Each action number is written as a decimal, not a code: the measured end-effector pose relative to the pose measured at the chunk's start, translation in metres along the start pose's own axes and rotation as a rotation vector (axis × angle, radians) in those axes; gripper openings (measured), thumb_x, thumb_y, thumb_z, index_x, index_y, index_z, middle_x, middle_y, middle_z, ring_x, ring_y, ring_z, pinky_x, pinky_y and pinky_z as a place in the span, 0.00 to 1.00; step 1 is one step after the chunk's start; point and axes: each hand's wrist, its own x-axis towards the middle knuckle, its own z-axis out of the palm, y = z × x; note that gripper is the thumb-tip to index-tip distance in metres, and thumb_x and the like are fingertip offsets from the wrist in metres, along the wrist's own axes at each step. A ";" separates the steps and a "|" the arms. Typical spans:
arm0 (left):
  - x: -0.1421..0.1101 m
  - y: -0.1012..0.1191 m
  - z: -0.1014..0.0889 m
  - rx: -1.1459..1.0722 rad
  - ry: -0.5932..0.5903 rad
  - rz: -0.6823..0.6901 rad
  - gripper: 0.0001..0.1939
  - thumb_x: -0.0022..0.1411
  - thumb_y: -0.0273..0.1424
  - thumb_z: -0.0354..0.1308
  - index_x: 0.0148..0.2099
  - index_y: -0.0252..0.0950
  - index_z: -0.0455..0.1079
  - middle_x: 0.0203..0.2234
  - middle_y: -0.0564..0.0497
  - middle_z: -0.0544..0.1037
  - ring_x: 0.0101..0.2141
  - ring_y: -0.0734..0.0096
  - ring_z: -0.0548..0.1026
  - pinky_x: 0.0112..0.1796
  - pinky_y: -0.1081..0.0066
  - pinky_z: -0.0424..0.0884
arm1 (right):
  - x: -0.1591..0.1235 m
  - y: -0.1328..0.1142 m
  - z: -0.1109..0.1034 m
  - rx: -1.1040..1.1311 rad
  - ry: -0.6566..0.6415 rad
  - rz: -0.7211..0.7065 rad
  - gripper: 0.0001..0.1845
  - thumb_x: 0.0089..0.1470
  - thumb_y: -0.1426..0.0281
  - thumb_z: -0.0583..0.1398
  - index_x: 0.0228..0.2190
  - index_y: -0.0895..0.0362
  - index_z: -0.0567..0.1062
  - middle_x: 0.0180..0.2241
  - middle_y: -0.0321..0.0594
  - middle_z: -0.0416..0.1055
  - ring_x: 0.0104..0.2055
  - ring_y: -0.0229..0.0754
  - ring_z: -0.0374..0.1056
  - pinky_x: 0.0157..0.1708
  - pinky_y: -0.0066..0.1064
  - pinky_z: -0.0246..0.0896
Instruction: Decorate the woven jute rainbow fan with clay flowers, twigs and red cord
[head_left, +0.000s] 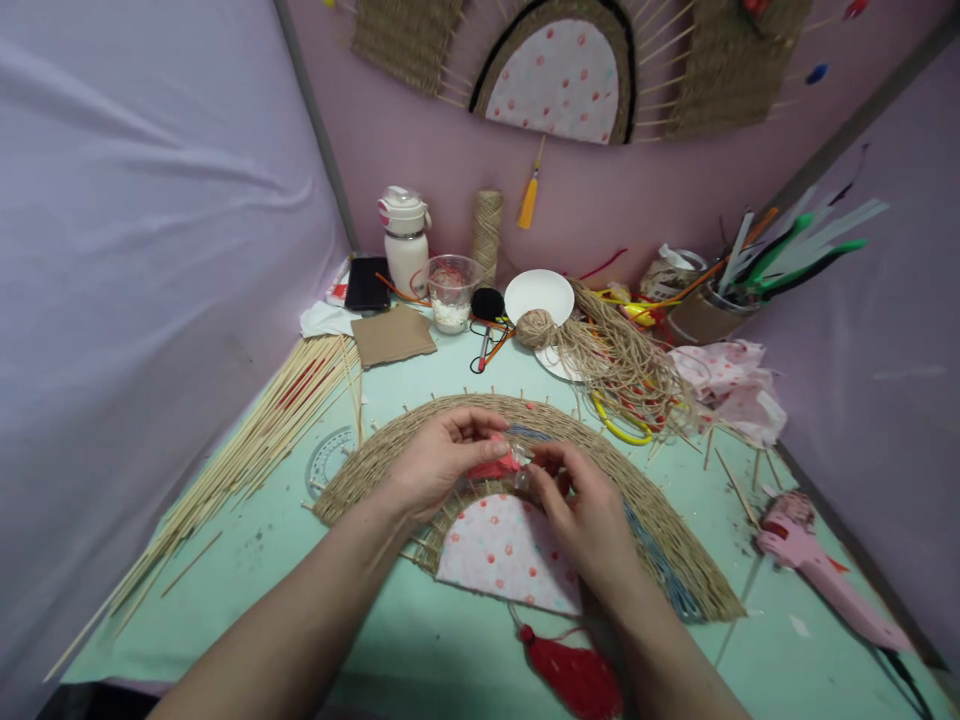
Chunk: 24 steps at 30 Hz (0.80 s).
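Note:
Over the woven fan (652, 520), both hands meet at a small coral-red packet (491, 462) with crinkled clear plastic at its right end. My left hand (442, 455) is closed on the coral part, thumb on top. My right hand (581, 500) has its fingers pinched at the clear plastic end; the exact grip is partly hidden. Below them lies the fan's half-round white cloth centre (502, 550) with red spots. Blue-grey strands (652, 560) run through the weave on the right. A red tassel (571, 672) hangs below the fan's lower edge.
Thin bamboo sticks (247, 450) lie at the left by a clear protractor (330, 458). A pink glue gun (825, 575) rests at the right. Along the back stand a white bottle (406, 250), a clear cup (451, 300), a twine spool (487, 235) and loose twine (622, 345).

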 end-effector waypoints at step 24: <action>-0.013 -0.014 0.017 -0.142 -0.056 -0.038 0.30 0.53 0.34 0.69 0.58 0.34 0.70 0.30 0.48 0.81 0.30 0.72 0.78 0.36 0.70 0.75 | 0.004 -0.040 -0.001 -0.039 0.154 -0.254 0.08 0.61 0.73 0.58 0.42 0.53 0.76 0.40 0.44 0.73 0.44 0.45 0.68 0.43 0.39 0.67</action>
